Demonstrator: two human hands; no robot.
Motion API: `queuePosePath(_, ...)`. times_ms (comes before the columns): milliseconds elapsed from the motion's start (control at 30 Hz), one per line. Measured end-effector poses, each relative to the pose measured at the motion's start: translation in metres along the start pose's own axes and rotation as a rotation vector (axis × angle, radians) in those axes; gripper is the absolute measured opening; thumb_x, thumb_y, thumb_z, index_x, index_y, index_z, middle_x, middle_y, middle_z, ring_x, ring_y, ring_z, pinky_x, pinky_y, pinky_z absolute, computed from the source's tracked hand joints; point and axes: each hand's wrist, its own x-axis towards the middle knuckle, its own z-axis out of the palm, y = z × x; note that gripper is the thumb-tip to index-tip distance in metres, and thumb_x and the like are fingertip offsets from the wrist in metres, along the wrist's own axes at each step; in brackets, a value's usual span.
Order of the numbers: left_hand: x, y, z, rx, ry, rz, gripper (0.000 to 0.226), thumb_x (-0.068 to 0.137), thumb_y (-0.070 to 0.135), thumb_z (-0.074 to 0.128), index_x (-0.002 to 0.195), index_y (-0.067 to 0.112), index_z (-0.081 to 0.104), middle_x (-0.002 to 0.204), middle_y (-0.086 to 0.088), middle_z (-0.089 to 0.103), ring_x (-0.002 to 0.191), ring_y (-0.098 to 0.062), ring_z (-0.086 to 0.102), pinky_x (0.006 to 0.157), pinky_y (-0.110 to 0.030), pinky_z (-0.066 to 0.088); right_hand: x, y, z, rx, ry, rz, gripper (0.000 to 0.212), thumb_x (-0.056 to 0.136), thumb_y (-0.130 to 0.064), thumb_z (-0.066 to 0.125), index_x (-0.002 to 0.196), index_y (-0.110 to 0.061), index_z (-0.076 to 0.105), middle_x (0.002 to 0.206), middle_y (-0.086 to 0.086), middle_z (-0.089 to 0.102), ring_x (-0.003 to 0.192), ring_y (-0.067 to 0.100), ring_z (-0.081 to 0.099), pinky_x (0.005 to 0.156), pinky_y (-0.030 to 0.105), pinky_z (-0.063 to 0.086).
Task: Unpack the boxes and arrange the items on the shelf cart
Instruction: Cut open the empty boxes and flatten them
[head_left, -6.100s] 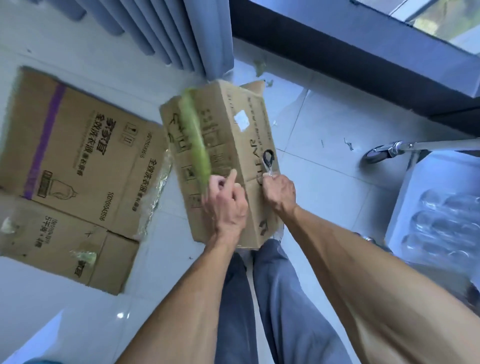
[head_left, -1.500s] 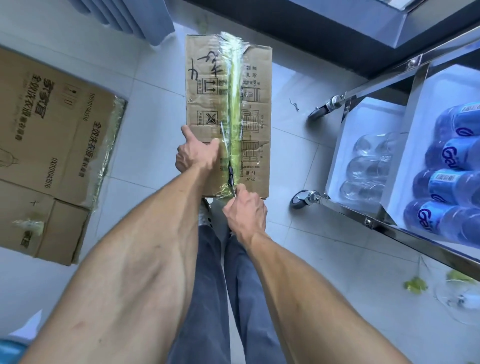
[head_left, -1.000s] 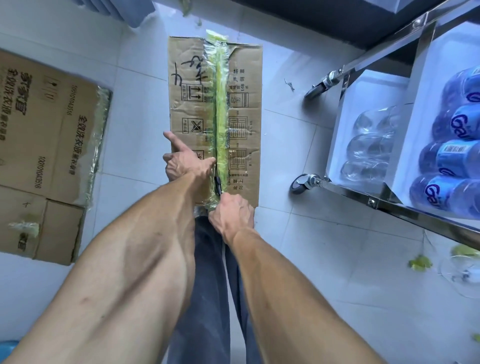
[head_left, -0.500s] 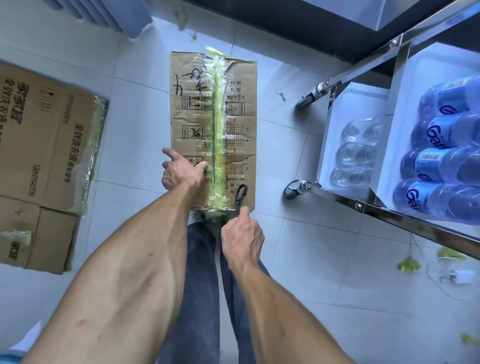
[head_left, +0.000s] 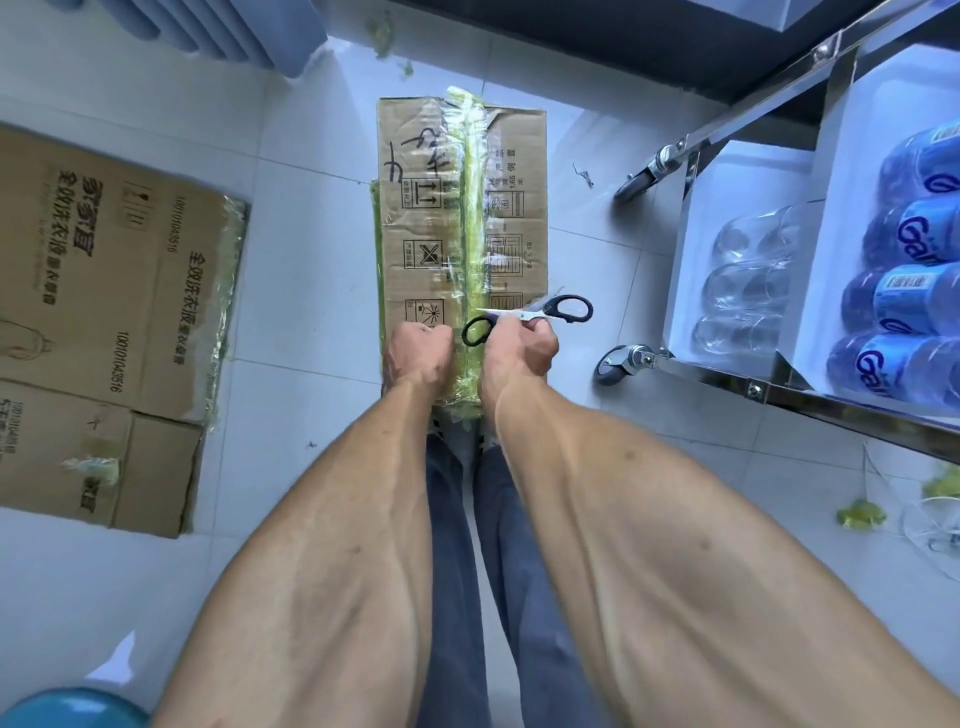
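Bright cool daylight, glare on floor tiles (head_left: 311, 291), soft shadows, wide-angle edge distortion

shelf cart (head_left: 691, 364) cut off at right, hands (head_left: 418, 353) hiding box's (head_left: 415, 218) near end

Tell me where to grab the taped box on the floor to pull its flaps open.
Grip the near ends of the two top flaps of the box, one on each side of the green tape seam, coming from above at the near edge. The seam runs lengthwise, so the flaps should part sideways.
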Motion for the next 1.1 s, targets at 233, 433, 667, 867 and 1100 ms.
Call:
queuePosePath(233,0.007,0.0,0.008,-0.37,-0.183,-0.052,0.011,0.087,0.011,0.071,0.075,0.012,0.069,0.06,-0.006,0.067,0.042,-0.012,0.054,0.037,-0.019,0.037,0.001,-0.01,0.006,0.083,-0.179,0.121,0.03,0.081,-0.002,0.069,0.061,-0.015,0.05,0.065,0.008,0.061,0.056,0.021,0.056,0.053,0.029,0.048)
queuePosePath(433,0.005,0.015,-0.005,-0.119,0.081,0.102,0.02,0.091,0.005,0.059,0.075,0.015,0.066,0.055,0.008,0.052,0.046,-0.004,0.045,0.035,-0.007,0.03,0.011,-0.025,-0.007,-0.328,0.305,-0.424,0.029,0.078,-0.002,0.055,0.105,-0.013,0.054,0.109,0.007,0.061,0.104,0.026,0.054,0.072,0.016,0.023)
queuePosePath(667,0.006,0.034,-0.007,-0.157,0.014,0.2,0.015,0.095,0.007,0.059,0.087,0.008,0.071,0.058,0.006,0.053,0.042,0.002,0.041,0.034,-0.008,0.029,0.028,-0.029,-0.002,-0.715,0.065,-0.676,0.026,0.088,-0.007,0.051,0.097,-0.017,0.073,0.102,0.004,0.068,0.082,0.016,0.049,0.07,0.02,0.035)
queuePosePath(867,0.009,0.037,-0.006,-0.178,0.057,0.175,0.016,0.095,0.008,0.058,0.089,0.004,0.072,0.059,0.003,0.056,0.032,0.007,0.041,0.032,-0.007,0.027,0.016,-0.016,0.008,-0.769,-0.028,-0.698,0.026,0.081,-0.019,0.056,0.107,-0.015,0.059,0.102,0.004,0.066,0.099,0.023,0.055,0.091,0.037,0.045)
queuePosePath(1100,0.01,0.04,-0.01,-0.08,-0.18,0.03,0.026,0.081,0.002,0.051,0.087,0.002,0.076,0.074,-0.009,0.067,0.063,-0.017,0.052,0.058,-0.025,0.041,0.003,-0.008,0.023,-0.599,-0.103,-0.414,0.016,0.08,-0.031,0.064,0.093,-0.022,0.063,0.094,-0.001,0.067,0.094,0.02,0.058,0.072,0.025,0.033)
